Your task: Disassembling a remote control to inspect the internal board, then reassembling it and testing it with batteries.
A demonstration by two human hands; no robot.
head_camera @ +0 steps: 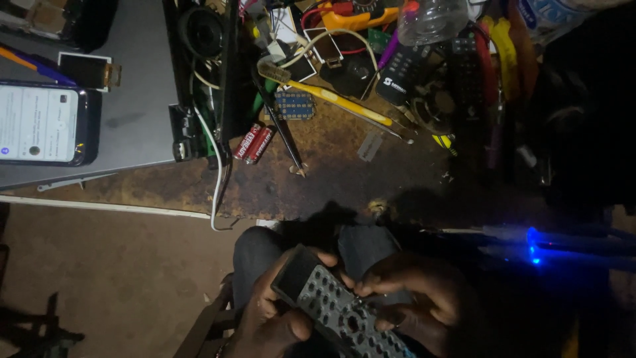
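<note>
Low over the lap, the left hand gripped a grey remote faceplate, fingers curled around it; the right hand pinched its edge. Beyond the knees, the cluttered counter held red batteries, a yellow-handled brush and a lit phone. Bare floor lay left.

Lit phone, two red batteries, yellow-handled brush on cluttered workbench.

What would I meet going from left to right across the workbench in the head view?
A lit smartphone → a grey panel → two red batteries → a small blue circuit board → a yellow-handled brush → a black remote.
</note>
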